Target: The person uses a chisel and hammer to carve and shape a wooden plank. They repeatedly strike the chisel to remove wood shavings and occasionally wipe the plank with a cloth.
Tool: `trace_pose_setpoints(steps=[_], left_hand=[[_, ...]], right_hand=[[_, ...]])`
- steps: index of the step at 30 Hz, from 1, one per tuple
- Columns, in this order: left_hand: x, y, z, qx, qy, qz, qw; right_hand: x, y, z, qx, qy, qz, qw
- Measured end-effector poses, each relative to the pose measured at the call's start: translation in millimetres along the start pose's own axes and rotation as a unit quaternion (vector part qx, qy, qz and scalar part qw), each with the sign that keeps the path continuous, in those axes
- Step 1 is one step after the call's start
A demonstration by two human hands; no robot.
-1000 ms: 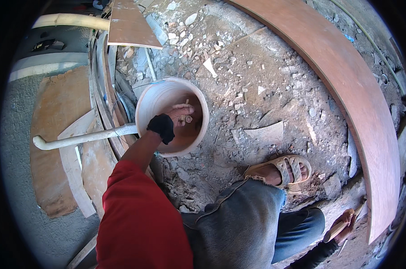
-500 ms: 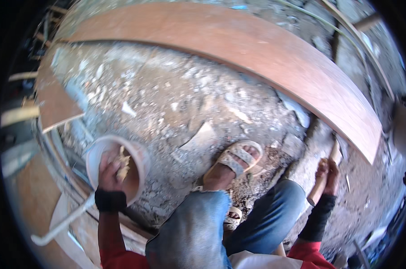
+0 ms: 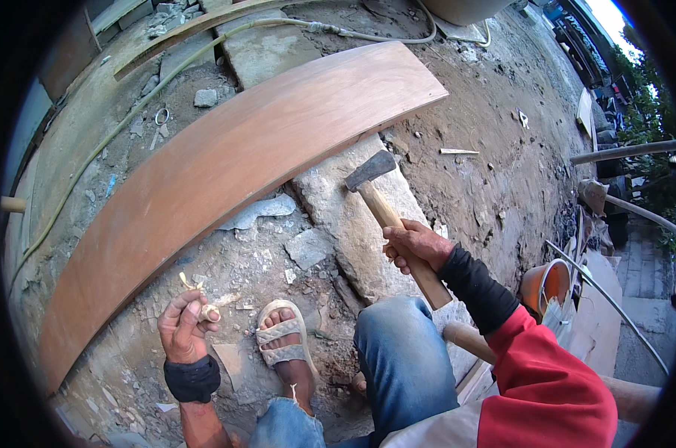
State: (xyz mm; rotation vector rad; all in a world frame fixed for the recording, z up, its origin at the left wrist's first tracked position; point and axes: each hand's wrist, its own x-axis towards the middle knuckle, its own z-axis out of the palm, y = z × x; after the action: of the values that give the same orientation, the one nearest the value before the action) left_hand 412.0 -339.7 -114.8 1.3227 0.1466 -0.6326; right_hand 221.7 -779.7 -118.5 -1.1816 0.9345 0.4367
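My right hand (image 3: 422, 246) is wrapped round the wooden handle of a hammer (image 3: 380, 204). Its dark metal head points up and away, over a pale stone block (image 3: 349, 224). At the lower left, my left hand (image 3: 183, 328) pinches a small, pale yellow, twisted scrap (image 3: 191, 282) between thumb and fingers; its exact kind is unclear. Beyond both hands lies a long reddish-brown wooden board (image 3: 241, 164), slanting from lower left to upper right. Neither hand touches the board.
My sandalled foot (image 3: 282, 332) stands on rubble-strewn ground between the hands. A hose (image 3: 155, 89) runs behind the board. To the right are an orange-lined bucket (image 3: 546, 285), a thin rod (image 3: 614, 310) and a wooden pole (image 3: 469, 342). A loose wood sliver (image 3: 459, 151) lies on the dirt.
My view has swung right. My left hand has come out of the pale bucket with the yellowish scrap. My right hand, low at the right before, now holds the hammer up in front.
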Motion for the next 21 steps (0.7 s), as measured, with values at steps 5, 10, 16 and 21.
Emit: trace_pose_setpoints(steps=[5, 10, 16, 21], left_hand=[[89, -7, 95, 0.035, -0.175, 0.033, 0.983], [165, -21, 168, 0.169, -0.123, 0.139, 0.968], [238, -54, 223, 0.284, -0.123, 0.337, 0.889], [303, -88, 244, 0.335, -0.172, 0.443, 0.814]], right_hand=[[6, 1, -12, -0.051, 0.002, -0.005, 0.999], [2, -5, -14, -0.054, 0.003, -0.001, 0.999], [7, 3, -10, -0.08, 0.012, 0.015, 0.997], [9, 7, -17, -0.157, 0.021, -0.045, 0.986]])
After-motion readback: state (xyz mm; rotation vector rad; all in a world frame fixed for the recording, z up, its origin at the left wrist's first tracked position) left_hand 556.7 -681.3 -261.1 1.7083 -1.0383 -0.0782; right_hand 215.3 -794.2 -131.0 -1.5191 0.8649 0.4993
